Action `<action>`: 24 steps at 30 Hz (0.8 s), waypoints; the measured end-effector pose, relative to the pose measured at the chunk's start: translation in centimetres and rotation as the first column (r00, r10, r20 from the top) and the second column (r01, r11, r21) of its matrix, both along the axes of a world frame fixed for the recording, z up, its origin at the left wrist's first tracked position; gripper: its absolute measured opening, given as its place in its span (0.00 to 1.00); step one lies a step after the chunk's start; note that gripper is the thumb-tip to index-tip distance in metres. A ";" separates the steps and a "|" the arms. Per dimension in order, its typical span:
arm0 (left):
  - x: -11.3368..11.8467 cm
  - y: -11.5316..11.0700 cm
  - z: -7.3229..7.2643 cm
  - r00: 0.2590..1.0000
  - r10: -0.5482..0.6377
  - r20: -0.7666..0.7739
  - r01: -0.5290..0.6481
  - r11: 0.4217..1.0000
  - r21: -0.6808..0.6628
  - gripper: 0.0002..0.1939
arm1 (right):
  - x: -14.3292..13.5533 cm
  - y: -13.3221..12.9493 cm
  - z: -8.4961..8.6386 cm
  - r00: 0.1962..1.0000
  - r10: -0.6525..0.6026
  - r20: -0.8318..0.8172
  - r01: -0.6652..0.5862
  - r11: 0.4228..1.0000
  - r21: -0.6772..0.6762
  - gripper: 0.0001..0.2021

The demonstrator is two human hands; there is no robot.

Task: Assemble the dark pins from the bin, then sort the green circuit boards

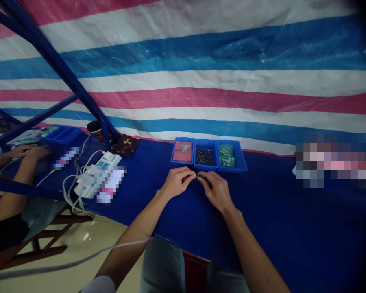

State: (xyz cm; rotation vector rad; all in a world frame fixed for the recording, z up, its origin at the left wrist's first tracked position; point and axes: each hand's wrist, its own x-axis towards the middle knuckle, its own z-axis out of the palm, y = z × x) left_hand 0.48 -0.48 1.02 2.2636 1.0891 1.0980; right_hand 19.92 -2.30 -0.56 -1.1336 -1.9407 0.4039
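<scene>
My left hand (179, 181) and my right hand (215, 186) meet over the blue table, just in front of three joined blue bins. Thumb and fingers of each hand are pinched together, the fingertips nearly touching. Whatever lies between them is too small and dark to make out. The left bin (173, 154) holds a pink piece with small bits on it. In the middle bin (205, 143) are many small dark metal pieces that look like screws or pins. Small green pieces in clear wrapping lie in the right bin (240, 156).
A white power strip (105, 167) with tangled cables lies to the left, beside a blurred-out phone (111, 185). Behind it are a dark brown packet (126, 145) and a blue metal frame (64, 77). Another person's hands (33, 152) work farther left. A striped sheet (201, 97) hangs behind.
</scene>
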 end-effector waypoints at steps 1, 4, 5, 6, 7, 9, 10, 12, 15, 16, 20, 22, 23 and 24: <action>0.0 0.0 0.0 1.000 0.004 -0.001 -0.004 1.000 -0.002 0.12 | 0.0 0.0 0.1 1.000 -0.013 -0.015 0.013 1.000 0.002 0.09; -0.1 -0.1 0.0 1.000 0.014 -0.002 -0.014 1.000 -0.006 0.13 | 0.1 -0.1 0.2 0.998 -0.041 -0.056 0.041 0.999 -0.006 0.08; -0.1 -0.1 0.0 1.000 0.014 -0.003 -0.014 1.000 -0.007 0.13 | 0.1 -0.1 0.2 0.997 -0.041 -0.066 0.040 0.999 -0.008 0.08; -0.1 -0.1 0.0 1.000 0.014 -0.007 -0.014 1.000 -0.008 0.14 | 0.0 -0.2 0.1 0.997 -0.036 -0.074 0.036 0.999 -0.008 0.07; 0.0 -0.2 0.0 1.000 0.013 -0.012 -0.013 1.000 -0.009 0.14 | 0.0 -0.2 0.1 0.996 -0.028 -0.080 0.028 1.000 -0.004 0.07; 0.0 -0.2 0.0 1.000 0.007 -0.026 -0.007 1.000 -0.010 0.14 | 0.0 -0.1 0.1 0.996 -0.010 -0.086 0.010 1.000 0.005 0.08; 0.1 -0.2 0.0 1.000 0.006 -0.031 -0.006 1.000 -0.008 0.14 | -0.1 -0.1 0.0 0.996 -0.005 -0.088 0.005 1.000 0.008 0.09; 0.2 -0.2 -0.1 0.999 0.004 -0.034 -0.004 1.000 0.000 0.14 | -0.1 -0.1 0.1 0.996 -0.002 -0.092 0.003 1.000 0.013 0.10; 0.2 -0.1 -0.2 0.999 0.005 -0.036 -0.004 1.000 0.015 0.13 | -0.1 -0.1 0.3 0.996 -0.007 -0.090 0.008 1.000 0.012 0.10; 0.2 -0.1 -0.2 0.999 0.006 -0.039 -0.005 1.000 0.018 0.13 | -0.1 -0.2 0.3 0.996 -0.007 -0.084 0.008 1.000 0.008 0.10; 0.1 -0.1 -0.1 0.999 0.013 -0.034 -0.012 1.000 0.021 0.12 | 0.0 -0.3 0.6 0.998 0.003 -0.055 -0.003 1.000 -0.013 0.11; 0.1 -0.1 -0.1 1.000 0.013 -0.019 -0.012 1.000 0.019 0.11 | 0.0 -0.4 0.6 0.999 0.009 -0.046 -0.010 1.000 -0.026 0.12; 0.1 -0.1 -0.1 1.000 0.013 -0.013 -0.013 1.000 0.017 0.11 | 0.0 -0.4 0.5 0.999 0.006 -0.045 -0.008 0.999 -0.032 0.11; 0.1 -0.1 -0.1 1.000 0.015 -0.008 -0.015 1.000 0.014 0.11 | 0.1 -0.4 0.5 0.999 0.000 -0.046 -0.002 0.999 -0.038 0.11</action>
